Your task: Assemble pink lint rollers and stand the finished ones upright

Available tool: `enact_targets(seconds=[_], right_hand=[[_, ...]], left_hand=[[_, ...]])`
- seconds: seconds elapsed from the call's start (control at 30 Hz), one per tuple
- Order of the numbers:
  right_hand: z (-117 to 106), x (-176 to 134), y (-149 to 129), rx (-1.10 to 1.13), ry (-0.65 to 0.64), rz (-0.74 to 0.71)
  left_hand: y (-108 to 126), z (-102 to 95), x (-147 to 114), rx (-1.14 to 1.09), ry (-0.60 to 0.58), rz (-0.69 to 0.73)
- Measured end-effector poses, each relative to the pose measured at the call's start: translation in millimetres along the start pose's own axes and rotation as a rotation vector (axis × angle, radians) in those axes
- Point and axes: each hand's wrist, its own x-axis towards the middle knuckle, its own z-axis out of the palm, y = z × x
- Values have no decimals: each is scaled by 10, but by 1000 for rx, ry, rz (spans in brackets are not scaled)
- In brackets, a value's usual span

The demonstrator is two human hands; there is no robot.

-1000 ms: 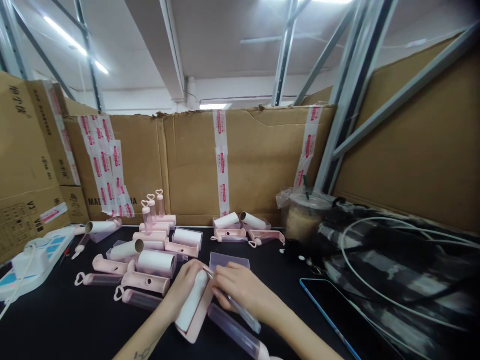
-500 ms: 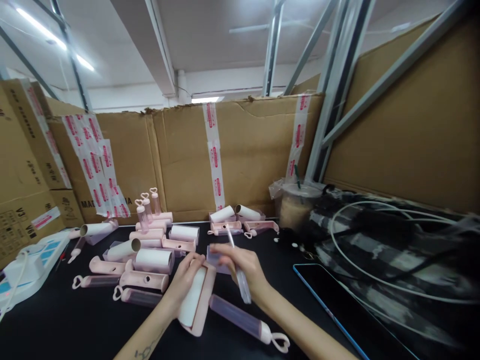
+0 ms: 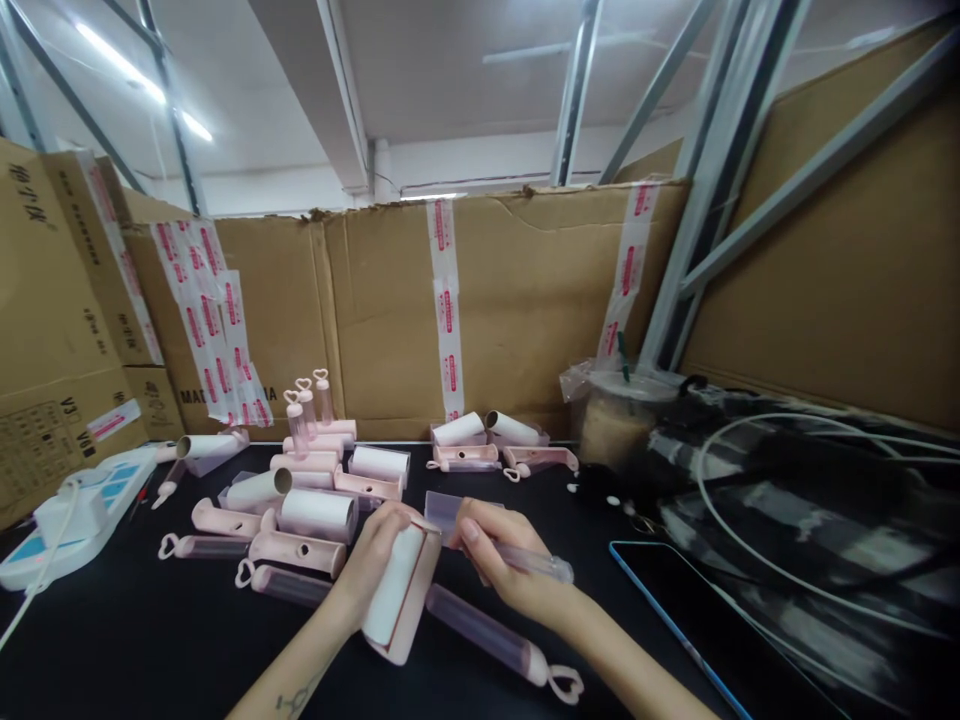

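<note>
My left hand (image 3: 372,560) is closed round a lint roller (image 3: 396,585), a white roll seated in a pale pink holder, tilted above the black table. My right hand (image 3: 514,555) grips a slim pen-like tool (image 3: 541,564) with a clear handle; its exact kind is unclear. The tool's front end points at the holder's upper end, close to my left fingers; whether it touches is hard to tell. Behind my hands lies a clear plastic cover (image 3: 442,508). A translucent purple handle (image 3: 487,632) with a heart-shaped pink loop lies just below my right hand.
Several white rolls (image 3: 318,512), pink holders (image 3: 300,552) and heart-loop handles (image 3: 208,546) spread over the left. More parts (image 3: 465,455) sit by the cardboard wall (image 3: 382,310). A power strip (image 3: 112,510) is far left; a drink cup (image 3: 611,420), phone (image 3: 667,610) and cable (image 3: 701,470) are right.
My right hand has turned the tool from nearly upright to a low slant, its front end now by the holder. The view has shifted slightly; the left hand keeps its grip.
</note>
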Motion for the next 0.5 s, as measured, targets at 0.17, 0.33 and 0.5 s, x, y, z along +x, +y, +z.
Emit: enact_targets(seconds=[0.17,0.33,0.5], right_hand=[[71,27,-2,-325,-108,-276],[133,20,30,-559,-156,-474],[295,-35,108,-601,-74,-491]], left_hand=[[9,21,-30,-32,-21,-29],[-38,-13,5,-56,-22,-18],[-94,-36,26,-153,-32,-43]])
